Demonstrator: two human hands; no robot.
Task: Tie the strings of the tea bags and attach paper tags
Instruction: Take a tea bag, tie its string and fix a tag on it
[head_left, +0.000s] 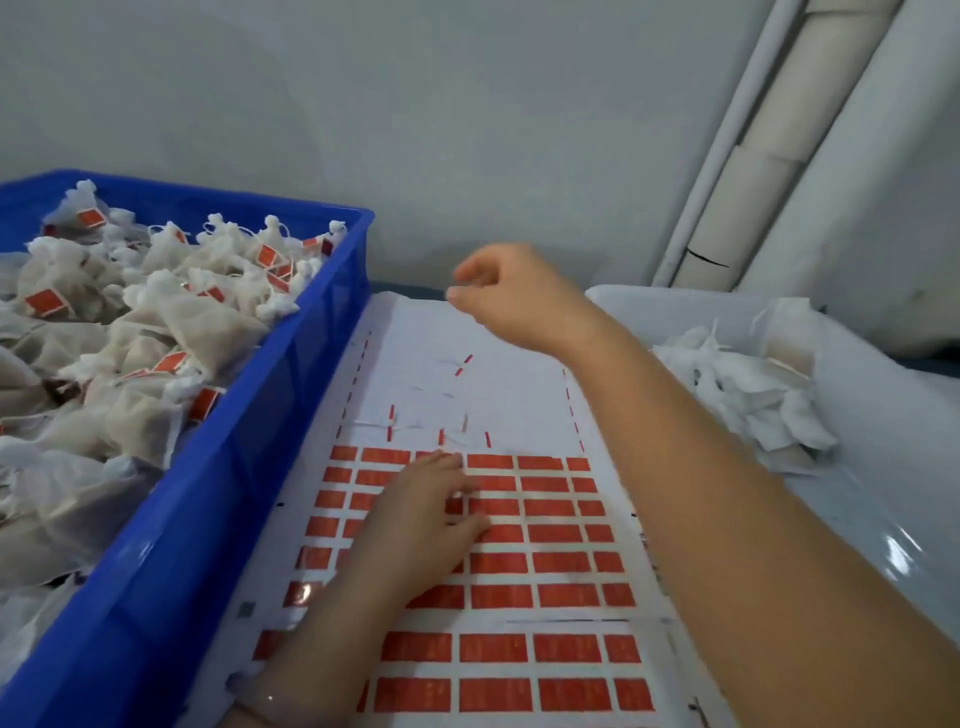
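Observation:
A white sheet of red paper tags (524, 566) lies in front of me, its far rows peeled bare. My left hand (421, 525) rests flat on the sheet, fingertips at the top row of red tags. My right hand (506, 296) hovers above the sheet's far end, blurred, fingers loosely curled with nothing visible in them. Tea bags with red tags (156, 312) fill a blue crate (291, 374) on the left. White untagged tea bags (743, 384) lie in a pale tray (883, 467) on the right.
A grey wall rises just behind the sheet. White pipes (769, 156) slant up the wall at the right. My right forearm (753, 493) crosses over the sheet's right edge, beside the pale tray.

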